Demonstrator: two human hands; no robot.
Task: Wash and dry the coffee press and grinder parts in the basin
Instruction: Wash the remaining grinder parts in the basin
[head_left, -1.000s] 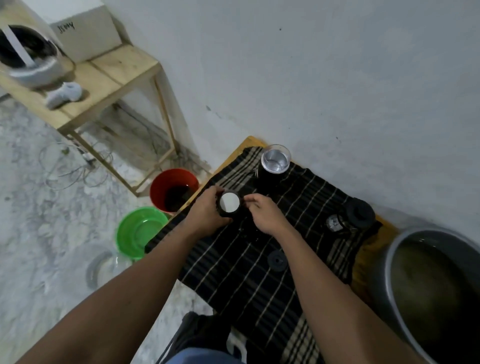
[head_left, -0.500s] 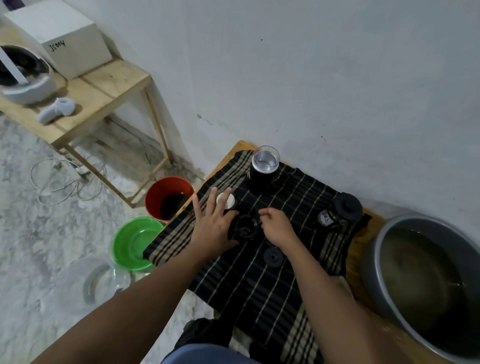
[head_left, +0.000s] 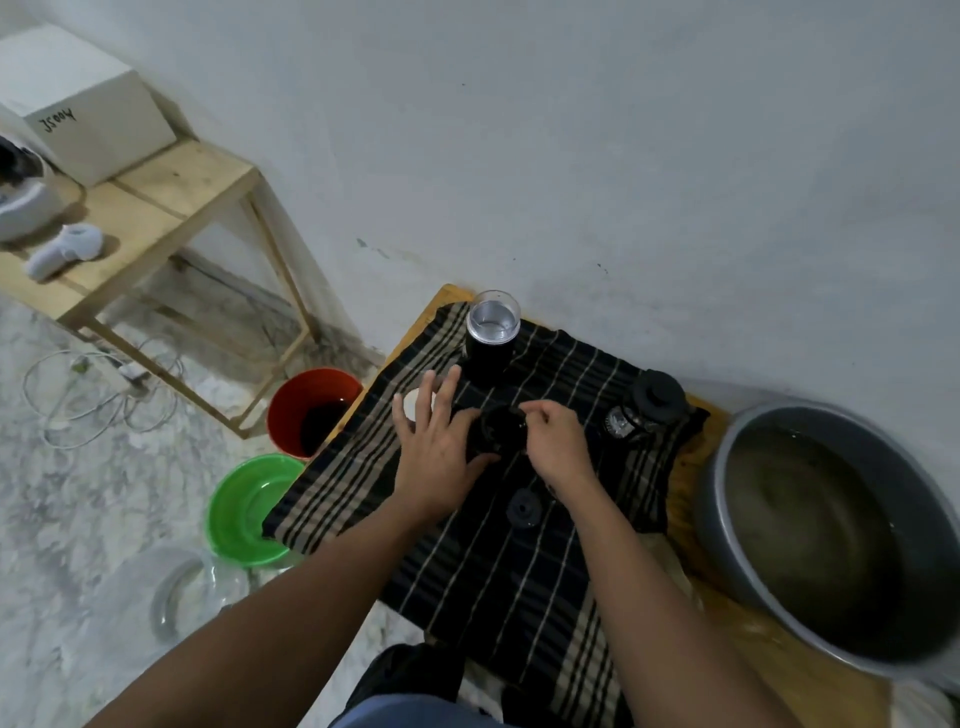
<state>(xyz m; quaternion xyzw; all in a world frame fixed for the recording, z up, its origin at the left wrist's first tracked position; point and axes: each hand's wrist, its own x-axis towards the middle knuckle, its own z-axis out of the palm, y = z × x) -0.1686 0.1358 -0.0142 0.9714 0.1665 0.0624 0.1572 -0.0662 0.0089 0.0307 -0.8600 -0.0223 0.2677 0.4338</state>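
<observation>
A red bucket and a green bowl sit lower left, beside the striped cloth on the surface. At centre the left hand, fingers spread, half hides a white disc. The right hand curls its fingers on a black round part below the upright grinder body, with the coffee press and water-filled grey basin at right.

Black cup on striped cloth, left hand splayed at its 9 o'clock, right hand pinching its rim, basin at 3 o'clock

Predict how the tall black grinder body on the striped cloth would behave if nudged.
The grinder body stands tall and narrow, so it probably tips rather than slides. The striped cloth likely snags its base. Round, it may roll once down.
</observation>
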